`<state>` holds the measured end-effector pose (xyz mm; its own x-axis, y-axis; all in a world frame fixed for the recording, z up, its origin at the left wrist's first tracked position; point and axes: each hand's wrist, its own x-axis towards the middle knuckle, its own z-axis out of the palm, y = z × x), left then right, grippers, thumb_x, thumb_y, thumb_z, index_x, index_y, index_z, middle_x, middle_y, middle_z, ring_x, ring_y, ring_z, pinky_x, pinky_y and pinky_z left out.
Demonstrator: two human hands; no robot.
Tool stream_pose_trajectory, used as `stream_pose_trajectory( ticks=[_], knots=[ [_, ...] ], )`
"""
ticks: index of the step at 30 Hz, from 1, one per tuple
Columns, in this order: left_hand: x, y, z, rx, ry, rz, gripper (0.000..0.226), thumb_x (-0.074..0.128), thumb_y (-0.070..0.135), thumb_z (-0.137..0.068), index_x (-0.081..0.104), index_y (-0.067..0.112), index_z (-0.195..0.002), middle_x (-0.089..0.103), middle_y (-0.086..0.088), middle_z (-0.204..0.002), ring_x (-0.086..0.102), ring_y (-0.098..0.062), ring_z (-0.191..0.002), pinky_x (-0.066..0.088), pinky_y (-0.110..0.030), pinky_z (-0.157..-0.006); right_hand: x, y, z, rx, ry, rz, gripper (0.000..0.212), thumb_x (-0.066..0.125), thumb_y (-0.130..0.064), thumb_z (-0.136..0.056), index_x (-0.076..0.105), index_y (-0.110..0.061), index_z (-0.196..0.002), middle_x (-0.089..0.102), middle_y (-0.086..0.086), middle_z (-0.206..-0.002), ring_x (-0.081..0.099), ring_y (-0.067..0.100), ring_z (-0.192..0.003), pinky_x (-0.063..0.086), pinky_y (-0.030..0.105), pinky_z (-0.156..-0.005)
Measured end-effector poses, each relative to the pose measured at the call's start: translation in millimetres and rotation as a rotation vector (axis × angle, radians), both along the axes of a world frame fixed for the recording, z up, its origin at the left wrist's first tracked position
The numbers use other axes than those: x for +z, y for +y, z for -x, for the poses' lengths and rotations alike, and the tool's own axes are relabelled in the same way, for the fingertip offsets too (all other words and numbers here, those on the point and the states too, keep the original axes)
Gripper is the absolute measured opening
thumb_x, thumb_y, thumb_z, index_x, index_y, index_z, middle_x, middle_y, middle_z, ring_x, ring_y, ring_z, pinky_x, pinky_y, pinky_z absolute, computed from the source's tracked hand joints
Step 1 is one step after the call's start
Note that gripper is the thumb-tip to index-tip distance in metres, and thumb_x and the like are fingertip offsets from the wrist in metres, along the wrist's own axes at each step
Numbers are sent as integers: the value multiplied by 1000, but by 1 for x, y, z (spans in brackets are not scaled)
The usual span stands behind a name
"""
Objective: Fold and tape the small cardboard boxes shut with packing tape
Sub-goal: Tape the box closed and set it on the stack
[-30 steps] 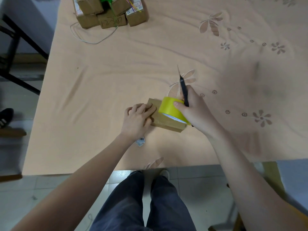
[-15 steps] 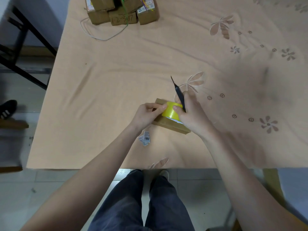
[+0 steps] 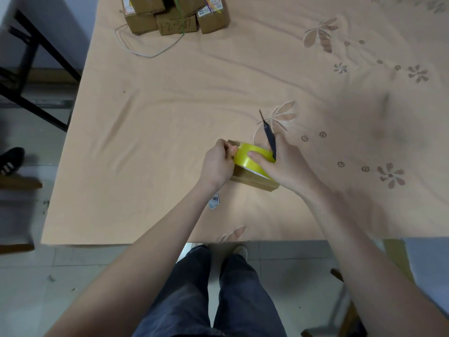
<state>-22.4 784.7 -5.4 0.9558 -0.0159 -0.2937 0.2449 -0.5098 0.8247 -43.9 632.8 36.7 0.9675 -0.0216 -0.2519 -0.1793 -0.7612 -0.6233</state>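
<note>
The box lies flat on the bench, near its front edge, directly under both hands. The yellow tape roll sits on top of the box, between the two hands.

The right hand grips the roll from the right; its thumb lies across the roll's outer face and the other fingers are curled round the far side. The same hand also holds a dark knife, whose thin blade points up and away, past the fingertips toward the flower print on the cloth.

The left hand is at the roll's left edge, its fingers curled and pinching there, touching the tape. Whether they hold the loose tape end cannot be told. The heel of this hand covers the left part of the box.

Just below the left wrist lies a small paper scrap with a barcode, beside the box's near left corner.

Well beyond the fingers, at the far edge of the bench, stands a cluster of boxes, one with handwritten numbers, with a thin wire looping in front of them.
</note>
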Motion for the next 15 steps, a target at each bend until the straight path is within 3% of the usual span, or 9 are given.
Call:
stream_pose_trajectory(
  ticks=[3,6,8,12,15],
  knots=[
    [-1,0,-6,10,26,-31,17,41,12,-99,51,-1,-103,62,-18,-103,55,-31,-94,29,-23,-62,-2,-3,1,13,18,-82,48,55,-43,-89,39,-15,-125,46,11,-135,52,22,-102,35,28,-68],
    [-3,2,-10,5,67,-70,19,39,15,-100,49,-1,-106,61,-19,-105,55,-33,-97,31,-26,-66,-2,4,-3,18,-25,-63,44,58,-37,-91,42,-9,-120,55,16,-111,54,28,-96,36,30,-70],
    [-5,4,-10,2,91,-99,22,39,17,-100,48,-2,-108,60,-20,-107,55,-34,-97,34,-30,-70,1,11,-7,15,-70,-51,37,61,-36,-89,46,-5,-103,55,18,-94,52,30,-88,35,30,-67],
    [-3,4,-9,18,88,-116,24,43,20,-99,47,-2,-107,61,-20,-108,55,-34,-98,38,-34,-75,7,21,-15,29,-113,-11,41,65,-40,-84,42,-7,-86,48,11,-79,50,30,-81,39,37,-72],
    [-1,7,-3,59,28,-80,8,48,13,-95,43,7,-97,61,-15,-103,54,-32,-92,39,-34,-74,14,22,-15,49,-156,21,42,67,-42,-82,39,-11,-85,47,5,-73,50,29,-78,38,38,-75]
  ],
)
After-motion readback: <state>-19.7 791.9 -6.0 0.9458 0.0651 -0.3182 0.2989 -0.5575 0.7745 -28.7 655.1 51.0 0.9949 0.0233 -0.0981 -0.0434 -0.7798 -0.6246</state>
